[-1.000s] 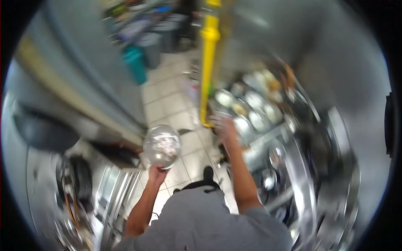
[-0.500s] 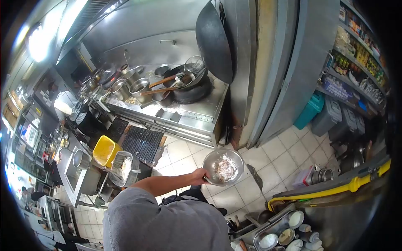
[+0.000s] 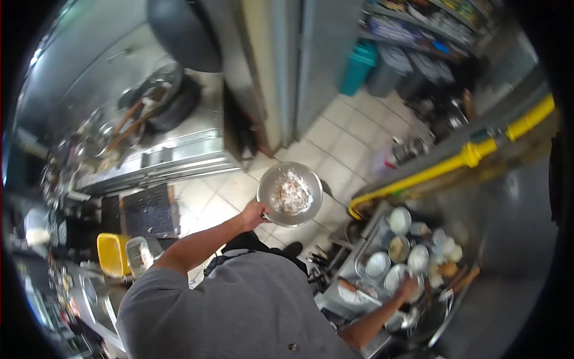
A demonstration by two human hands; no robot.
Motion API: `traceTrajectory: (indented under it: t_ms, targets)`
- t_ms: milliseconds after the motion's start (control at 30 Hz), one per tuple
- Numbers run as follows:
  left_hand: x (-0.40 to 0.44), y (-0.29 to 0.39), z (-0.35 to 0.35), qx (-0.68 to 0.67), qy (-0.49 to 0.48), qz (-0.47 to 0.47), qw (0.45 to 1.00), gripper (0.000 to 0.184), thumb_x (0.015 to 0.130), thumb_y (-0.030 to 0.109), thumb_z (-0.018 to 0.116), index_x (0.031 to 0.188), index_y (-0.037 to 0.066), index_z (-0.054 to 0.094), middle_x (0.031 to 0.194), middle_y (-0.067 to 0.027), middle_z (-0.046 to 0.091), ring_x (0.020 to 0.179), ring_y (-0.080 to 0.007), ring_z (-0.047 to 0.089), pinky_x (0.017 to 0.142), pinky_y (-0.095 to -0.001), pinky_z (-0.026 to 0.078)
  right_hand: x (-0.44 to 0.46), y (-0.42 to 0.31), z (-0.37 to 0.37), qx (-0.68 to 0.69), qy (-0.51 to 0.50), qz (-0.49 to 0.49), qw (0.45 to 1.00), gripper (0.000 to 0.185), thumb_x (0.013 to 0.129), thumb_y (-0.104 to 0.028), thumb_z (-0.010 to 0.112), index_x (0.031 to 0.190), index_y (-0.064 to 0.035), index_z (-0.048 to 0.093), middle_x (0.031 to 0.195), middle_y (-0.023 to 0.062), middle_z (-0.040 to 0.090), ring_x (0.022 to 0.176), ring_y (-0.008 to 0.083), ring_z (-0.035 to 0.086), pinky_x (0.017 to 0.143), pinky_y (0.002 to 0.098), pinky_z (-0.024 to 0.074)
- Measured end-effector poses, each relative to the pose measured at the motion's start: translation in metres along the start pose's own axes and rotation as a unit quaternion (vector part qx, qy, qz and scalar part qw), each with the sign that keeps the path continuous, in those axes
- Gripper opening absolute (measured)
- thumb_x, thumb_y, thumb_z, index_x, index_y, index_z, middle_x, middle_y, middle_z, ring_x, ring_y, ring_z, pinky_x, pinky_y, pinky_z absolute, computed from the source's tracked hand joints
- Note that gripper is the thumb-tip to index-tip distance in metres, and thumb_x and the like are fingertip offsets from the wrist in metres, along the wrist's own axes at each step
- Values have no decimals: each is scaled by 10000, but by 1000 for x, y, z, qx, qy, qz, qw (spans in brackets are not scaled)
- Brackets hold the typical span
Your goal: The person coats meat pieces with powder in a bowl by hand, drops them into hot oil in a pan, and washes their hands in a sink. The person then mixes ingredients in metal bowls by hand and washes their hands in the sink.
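My left hand (image 3: 256, 214) is closed on the rim of a round metal mixing bowl (image 3: 270, 184), held out in front of me. Inside it lie reddish-brown pieces coated in white powder (image 3: 294, 194). At the lower right, my right hand (image 3: 408, 287) reaches down over a round container of white stuff (image 3: 393, 279). Its fingers are blurred and partly hidden, so what they grip does not show. Around that hand stand several round containers, among them one with white contents (image 3: 377, 264) and one with yellowish contents (image 3: 398, 249).
A dark pan (image 3: 431, 317) and wooden handles (image 3: 467, 280) lie beside the containers. A yellow pipe (image 3: 469, 155) runs along the right-hand counter. The stove (image 3: 197, 146) with woks stands at the left. A yellow bin (image 3: 112, 254) and a floor mat (image 3: 149, 210) are lower left.
My view has swung to the right and down toward the containers. My right hand, out of sight before, now reaches among them. My left hand still holds the mixing bowl.
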State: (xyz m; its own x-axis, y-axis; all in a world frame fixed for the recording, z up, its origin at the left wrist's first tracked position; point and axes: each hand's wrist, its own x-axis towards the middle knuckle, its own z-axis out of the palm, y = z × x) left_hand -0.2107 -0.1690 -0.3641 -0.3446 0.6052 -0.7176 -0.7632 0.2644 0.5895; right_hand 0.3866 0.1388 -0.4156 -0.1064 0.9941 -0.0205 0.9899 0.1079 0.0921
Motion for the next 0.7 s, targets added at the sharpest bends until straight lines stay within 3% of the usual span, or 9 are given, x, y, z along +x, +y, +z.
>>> traceTrajectory:
  t_ms: [67,167,200,233,300,433,500,567,700]
  targets:
    - [6,7,21,9,-39,18,999,723,756,-43,472,1430,132,276,1105,-145,532,990,-307,595,786,-538,575,-6,-70,-63,64,-5,-144,987,399,841,-192,629,1209,-37,631,1238,195,561,1117,329,542,955,407,442]
    - [17,17,55,58,-86,14,994,834,715,-58,485,1468,174,211,1203,-171,481,964,-332,604,776,-540,580,-33,-242,-152,533,-71,65,840,472,770,-148,751,1199,-13,609,1190,155,565,1027,262,571,927,371,453]
    - [32,16,52,76,-102,5,992,858,691,-57,494,1459,201,212,1267,-187,437,930,-357,618,754,-546,586,-32,-277,-113,584,-56,-13,810,480,786,-180,743,1211,-12,593,1189,164,558,1013,276,586,882,379,479]
    - [39,20,55,97,-128,-6,987,858,691,-57,494,1459,201,212,1267,-187,437,930,-357,618,754,-546,586,-33,-319,-102,359,9,-79,930,417,793,-169,708,1168,-11,615,1117,204,618,953,328,633,826,396,509]
    - [46,25,63,120,-133,-26,983,853,680,-53,500,1442,199,212,1256,-192,444,925,-367,624,736,-545,592,-51,-392,-118,352,-15,-150,924,320,778,-141,633,1079,-35,660,913,250,670,862,395,660,805,450,520]
    - [32,58,57,188,-222,-45,956,803,679,-32,505,1401,189,229,1204,-190,478,912,-383,629,732,-536,598,-116,-470,-148,174,-52,-192,964,588,742,-159,650,1282,31,516,1068,259,655,1095,434,579,982,484,435]
    - [29,66,34,213,-286,-82,931,708,695,-31,488,1367,73,291,1210,-213,489,976,-399,619,797,-562,580,-142,-493,-89,158,-42,-156,974,799,746,-234,674,1432,9,345,1325,303,497,1261,477,449,1052,506,375]
    - [18,70,19,211,-297,-127,923,538,724,-34,457,1248,-137,387,1224,-257,496,1067,-435,591,895,-585,550,-163,-500,-85,296,-81,-92,947,711,773,-149,614,1408,41,358,1246,309,547,1211,433,511,1030,484,407]
    - [25,46,-15,264,-293,-203,896,565,709,-12,465,1266,-70,389,1240,-238,490,1098,-429,564,914,-584,535,-208,-492,-136,300,-204,6,932,673,765,-103,614,1390,0,390,1217,308,557,1184,417,535,991,486,441]
